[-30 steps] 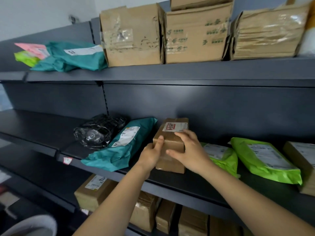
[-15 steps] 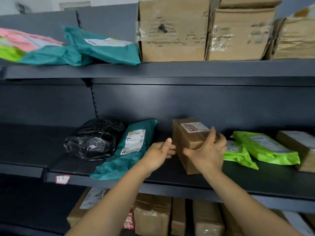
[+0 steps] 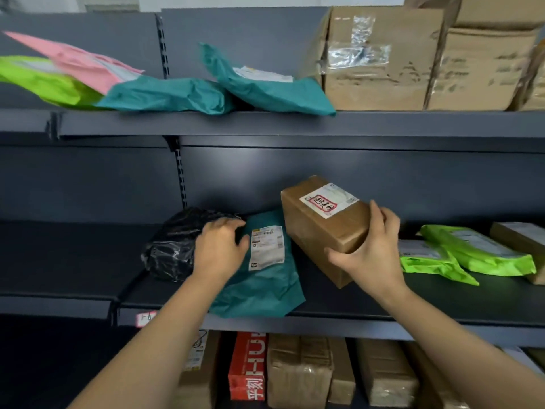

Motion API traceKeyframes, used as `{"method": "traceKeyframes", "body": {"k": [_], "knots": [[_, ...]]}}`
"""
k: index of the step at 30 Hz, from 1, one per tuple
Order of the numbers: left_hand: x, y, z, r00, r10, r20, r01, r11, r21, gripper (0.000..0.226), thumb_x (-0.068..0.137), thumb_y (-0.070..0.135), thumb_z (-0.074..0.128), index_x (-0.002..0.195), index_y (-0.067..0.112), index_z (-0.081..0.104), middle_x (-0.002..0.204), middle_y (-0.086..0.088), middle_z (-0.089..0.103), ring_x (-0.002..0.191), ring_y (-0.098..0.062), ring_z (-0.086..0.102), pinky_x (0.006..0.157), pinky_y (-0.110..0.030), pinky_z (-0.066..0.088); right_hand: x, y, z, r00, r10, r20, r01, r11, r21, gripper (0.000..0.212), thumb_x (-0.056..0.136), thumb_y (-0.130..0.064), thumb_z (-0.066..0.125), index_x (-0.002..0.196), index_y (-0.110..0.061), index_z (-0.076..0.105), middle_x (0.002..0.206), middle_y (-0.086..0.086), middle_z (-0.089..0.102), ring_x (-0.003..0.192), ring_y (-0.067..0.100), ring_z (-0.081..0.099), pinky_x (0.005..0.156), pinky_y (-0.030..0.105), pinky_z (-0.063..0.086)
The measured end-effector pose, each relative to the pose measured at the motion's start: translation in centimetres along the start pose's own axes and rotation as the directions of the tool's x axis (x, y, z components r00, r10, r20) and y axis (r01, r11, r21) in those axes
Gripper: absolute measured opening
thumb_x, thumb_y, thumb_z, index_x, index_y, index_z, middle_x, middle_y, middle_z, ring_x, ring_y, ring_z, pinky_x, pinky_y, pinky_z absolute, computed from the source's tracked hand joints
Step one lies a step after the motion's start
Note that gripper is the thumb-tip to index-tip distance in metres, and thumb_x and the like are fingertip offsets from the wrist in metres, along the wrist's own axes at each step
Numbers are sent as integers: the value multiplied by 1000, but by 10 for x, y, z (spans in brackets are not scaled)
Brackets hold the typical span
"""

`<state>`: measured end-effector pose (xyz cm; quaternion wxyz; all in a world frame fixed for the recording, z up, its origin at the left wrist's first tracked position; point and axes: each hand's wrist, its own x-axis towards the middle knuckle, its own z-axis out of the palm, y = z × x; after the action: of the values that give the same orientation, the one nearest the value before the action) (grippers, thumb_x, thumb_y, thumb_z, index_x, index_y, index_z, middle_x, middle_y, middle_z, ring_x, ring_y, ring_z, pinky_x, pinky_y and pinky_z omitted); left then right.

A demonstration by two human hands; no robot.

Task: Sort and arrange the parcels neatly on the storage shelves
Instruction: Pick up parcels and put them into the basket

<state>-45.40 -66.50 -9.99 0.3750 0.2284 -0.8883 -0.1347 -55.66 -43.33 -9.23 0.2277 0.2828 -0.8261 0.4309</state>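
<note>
From the head camera, the right grip point(image 3: 373, 255) clasped the near end of the brown box point(image 3: 318, 228), thumb under, fingers curled over its top. The box was tilted above the middle shelf point(image 3: 383, 308), just right of the teal mailer point(image 3: 265, 284). The left grip point(image 3: 219, 249), fingers spread, rested across the black parcel point(image 3: 171, 252) and the teal mailer.

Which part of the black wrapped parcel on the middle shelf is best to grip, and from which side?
Likely its bulging top, from the front and above: the black wrapped parcel is a soft lump, the teal mailer lies against its right side, and the back panel closes the rear.
</note>
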Motion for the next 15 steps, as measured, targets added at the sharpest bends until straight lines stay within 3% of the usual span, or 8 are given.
{"method": "traceKeyframes", "body": {"k": [4,9,11,15], "knots": [[1,-36,-14,993,-115,38,100,956,277,58,86,50,56,138,25,46,146,-3,39,136,-30,26,107,-47,25,2,-15,12,999,-53,2,53,998,13,114,57,-36,86,147,-8,21,141,8,21,131,22,28,105,25,27],[5,-63,-20,905,-343,252,238,898,369,99,72,84,40,150,28,17,158,-5,14,143,-37,8,111,-59,15,6,-35,27,996,-85,39,82,993,87,112,57,-41,85,146,-11,23,140,4,21,128,15,28,101,19,25],[2,-65,-17,875,-362,320,230,894,384,111,64,89,40,151,28,7,159,-5,7,144,-37,4,110,-62,13,7,-41,34,991,-114,66,107,988,110,106,57,-39,85,143,-16,28,137,1,22,127,15,29,102,22,28],[-4,-68,-11,910,-293,292,142,884,446,110,61,89,45,149,38,3,157,-8,13,143,-36,8,108,-67,10,6,-49,48,972,-174,155,164,984,74,88,59,-35,84,136,-22,44,136,2,21,130,22,26,107,27,29]]}}
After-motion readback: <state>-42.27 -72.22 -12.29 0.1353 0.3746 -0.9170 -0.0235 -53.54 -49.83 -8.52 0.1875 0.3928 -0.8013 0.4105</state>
